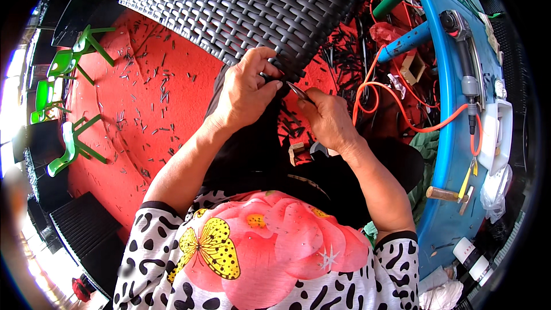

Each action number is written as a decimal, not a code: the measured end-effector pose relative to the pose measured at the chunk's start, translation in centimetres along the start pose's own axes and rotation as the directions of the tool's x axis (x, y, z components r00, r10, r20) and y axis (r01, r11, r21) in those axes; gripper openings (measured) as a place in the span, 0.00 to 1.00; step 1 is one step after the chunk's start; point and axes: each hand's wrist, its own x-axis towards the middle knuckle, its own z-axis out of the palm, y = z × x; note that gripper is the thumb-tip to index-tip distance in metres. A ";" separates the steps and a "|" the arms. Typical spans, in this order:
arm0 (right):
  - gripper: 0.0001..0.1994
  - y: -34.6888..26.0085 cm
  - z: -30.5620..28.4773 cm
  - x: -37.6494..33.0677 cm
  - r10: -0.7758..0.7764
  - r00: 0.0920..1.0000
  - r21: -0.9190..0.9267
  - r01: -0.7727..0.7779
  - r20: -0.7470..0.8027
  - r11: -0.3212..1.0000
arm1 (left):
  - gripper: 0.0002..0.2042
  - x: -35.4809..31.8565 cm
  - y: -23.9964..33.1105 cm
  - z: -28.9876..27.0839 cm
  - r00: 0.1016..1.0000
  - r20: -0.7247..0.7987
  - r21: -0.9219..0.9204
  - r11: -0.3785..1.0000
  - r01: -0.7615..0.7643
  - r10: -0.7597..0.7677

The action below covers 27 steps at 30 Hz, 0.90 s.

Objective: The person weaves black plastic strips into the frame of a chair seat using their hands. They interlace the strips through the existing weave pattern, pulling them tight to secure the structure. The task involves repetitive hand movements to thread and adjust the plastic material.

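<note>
A dark grey woven rattan panel [229, 11] slants across the top of the view, its near corner close in front of me. My left hand [247, 89] is closed at that corner, thumb and fingers pinching the edge where dark strand ends stick out. Just right of it, my right hand [330, 120] is wrapped round a slim pointed metal tool [299, 92]. The tool's tip points toward the strands by my left thumb. Most of its handle is hidden in my palm, so its exact kind does not show.
Black strand scraps litter the red floor [138, 149]. Green stools [72, 143] stand at left. On the right, a blue table [427, 235] bears a power tool [466, 60], a hammer [445, 194] and a white tray [496, 138]. An orange hose [410, 126] loops beside it.
</note>
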 end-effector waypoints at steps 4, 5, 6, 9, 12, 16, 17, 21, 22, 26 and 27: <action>0.09 0.5 0.1 0.7 -0.086 0.996 -0.064 0.085 -0.012 0.994 | 0.21 0.2 -0.1 0.1 1.000 -0.005 -0.008 1.000 0.011 -0.011; 0.09 0.7 0.2 0.9 -0.111 0.994 -0.079 0.109 -0.019 0.991 | 0.21 0.2 -0.1 0.1 1.000 -0.008 -0.014 1.000 0.020 -0.020; 0.09 1.3 0.7 1.3 -0.177 0.983 -0.044 0.174 -0.056 0.984 | 0.21 0.2 0.0 0.2 1.000 -0.013 -0.020 0.999 0.028 -0.029; 0.07 4.3 3.4 2.7 -0.300 0.942 0.092 0.315 -0.151 0.945 | 0.21 0.1 -0.4 0.3 1.000 -0.020 0.001 1.000 -0.017 0.017; 0.14 4.9 4.6 3.4 -0.270 0.949 0.280 0.307 -0.160 0.910 | 0.21 0.1 -0.2 0.4 1.000 -0.009 0.012 1.000 0.009 -0.009; 0.18 6.1 5.6 5.0 -0.484 0.841 0.147 0.525 -0.240 0.839 | 0.21 0.2 -0.3 0.8 1.000 -0.031 0.055 0.998 0.002 0.000; 0.18 6.4 5.9 5.4 -0.523 0.803 0.130 0.573 -0.285 0.809 | 0.21 0.2 -0.1 1.0 0.999 -0.041 0.078 0.997 -0.005 0.008; 0.18 6.5 5.8 5.6 -0.520 0.787 0.237 0.604 -0.334 0.761 | 0.21 0.5 0.3 1.2 0.999 -0.028 0.057 0.997 0.046 -0.045; 0.16 6.3 5.5 5.2 -0.463 0.841 0.297 0.535 -0.282 0.791 | 0.21 0.4 0.3 1.1 0.998 -0.029 0.060 0.997 0.050 -0.048; 0.11 7.7 5.3 2.7 -0.237 0.953 0.469 0.298 -0.186 0.831 | 0.21 0.5 0.7 0.9 0.998 -0.008 0.066 0.996 0.064 -0.063; 0.09 8.3 5.4 2.4 -0.181 0.963 0.505 0.258 -0.197 0.824 | 0.21 0.5 0.7 0.8 0.998 0.002 0.050 0.997 0.065 -0.065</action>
